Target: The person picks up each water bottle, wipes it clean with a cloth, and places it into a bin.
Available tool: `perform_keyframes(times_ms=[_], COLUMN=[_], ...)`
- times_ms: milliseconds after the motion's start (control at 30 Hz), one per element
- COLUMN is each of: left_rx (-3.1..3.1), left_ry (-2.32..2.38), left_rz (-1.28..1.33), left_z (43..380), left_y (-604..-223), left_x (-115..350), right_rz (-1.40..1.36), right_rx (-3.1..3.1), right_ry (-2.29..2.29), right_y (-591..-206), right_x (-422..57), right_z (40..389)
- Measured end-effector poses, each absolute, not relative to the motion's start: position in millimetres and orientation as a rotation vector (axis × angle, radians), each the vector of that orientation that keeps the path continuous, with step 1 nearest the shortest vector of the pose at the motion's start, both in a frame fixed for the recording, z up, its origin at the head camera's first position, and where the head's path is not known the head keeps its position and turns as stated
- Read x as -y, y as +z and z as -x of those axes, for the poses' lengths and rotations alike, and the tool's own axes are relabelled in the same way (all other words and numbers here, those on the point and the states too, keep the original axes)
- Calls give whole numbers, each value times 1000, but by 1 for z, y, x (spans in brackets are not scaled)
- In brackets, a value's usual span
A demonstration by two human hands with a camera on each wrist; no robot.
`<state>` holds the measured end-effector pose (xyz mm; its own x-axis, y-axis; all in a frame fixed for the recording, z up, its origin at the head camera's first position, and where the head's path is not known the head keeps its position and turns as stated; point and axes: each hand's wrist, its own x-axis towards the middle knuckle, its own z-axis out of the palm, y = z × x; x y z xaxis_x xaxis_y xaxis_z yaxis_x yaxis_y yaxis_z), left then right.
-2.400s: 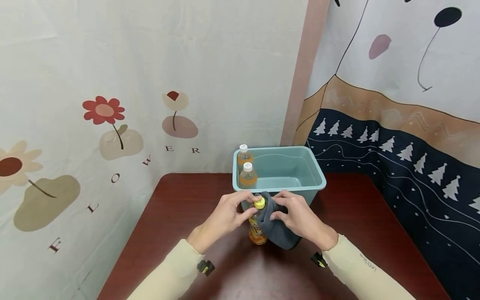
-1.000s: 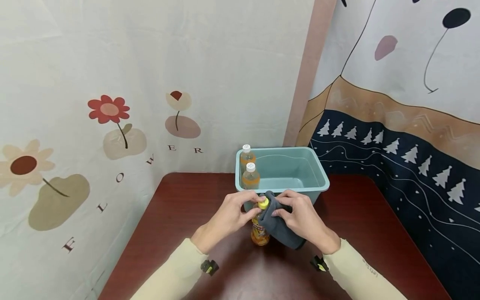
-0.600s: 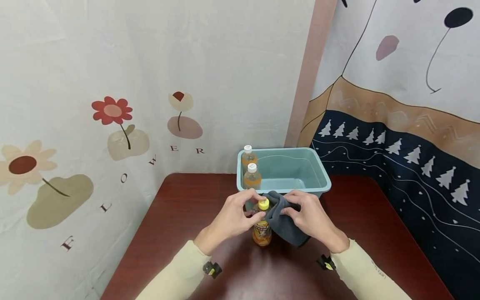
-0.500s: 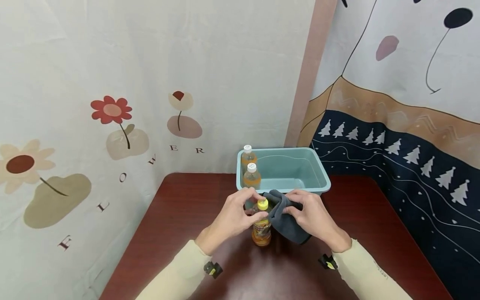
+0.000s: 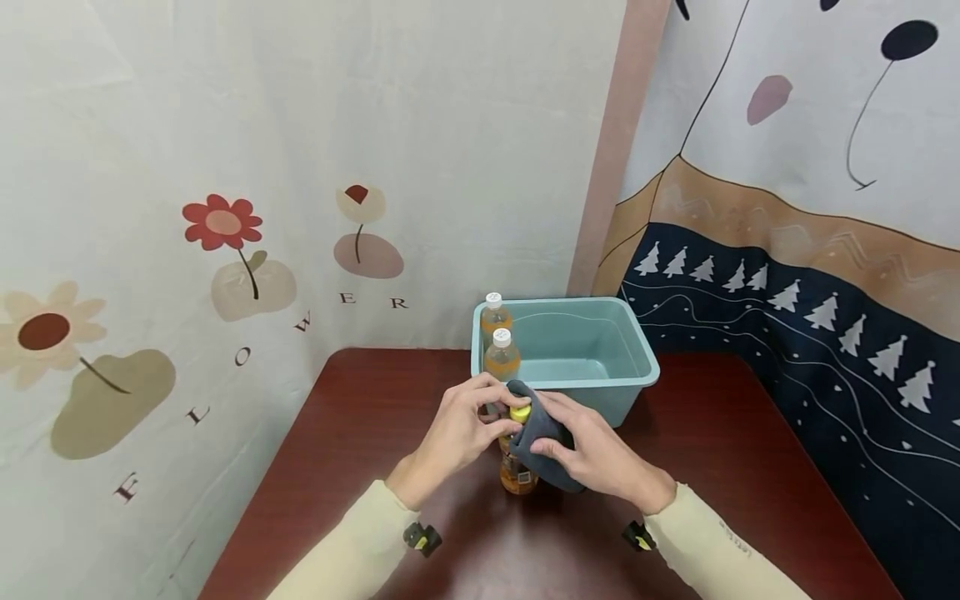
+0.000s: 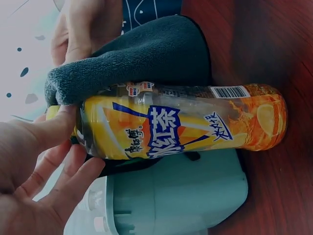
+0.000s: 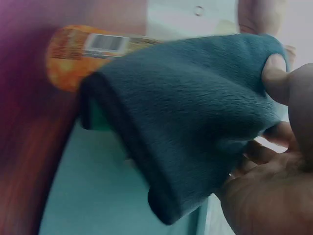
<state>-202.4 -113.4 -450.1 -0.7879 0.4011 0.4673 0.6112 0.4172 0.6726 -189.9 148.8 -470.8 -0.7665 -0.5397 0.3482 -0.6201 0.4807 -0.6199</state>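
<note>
An iced tea bottle with a yellow cap and a yellow-orange label stands upright on the table. My left hand pinches it at the cap, thumb on the near side. A dark grey cloth is gripped in my right hand, its upper edge folded against the bottle's cap and neck. Along the bottle's right side the cloth hangs down, as the left wrist view shows with the bottle's label. In the right wrist view the cloth hides most of the bottle except its base.
Just behind my hands stands a light blue plastic bin. Two white-capped bottles of amber drink, a front one and a rear one, stand at its left end. A dark red wooden table lies beneath, with printed curtains behind.
My right hand has moved left with the cloth, bringing it from beside the bottle up against the cap and neck. The bottle has turned, so another part of its label faces the head camera.
</note>
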Motion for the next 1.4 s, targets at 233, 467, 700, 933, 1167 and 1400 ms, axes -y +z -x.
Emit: perform_keyframes(times_ms=[233, 467, 700, 933, 1167, 1400], left_rx=[2495, 2580, 2608, 2609, 2599, 2570], left_ry=[-1233, -1280, -1303, -1318, -1330, -1319], left_rz=[925, 979, 1009, 1001, 996, 1022], left_z=[205, 205, 205, 205, 208, 213], left_y=[-444, -442, -443, -444, -443, -445], left_x=[116, 120, 120, 121, 123, 126], right_rz=[-997, -998, -1082, -978, -886, -866], right_rx=[2624, 2706, 2873, 2859, 2713, 2603], right_ry=[1139, 995, 825, 974, 1010, 1018], right_y=[-483, -515, -550, -551, -525, -479], right_x=[-149, -151, -146, -145, -146, -146], right_z=[192, 200, 206, 208, 202, 194])
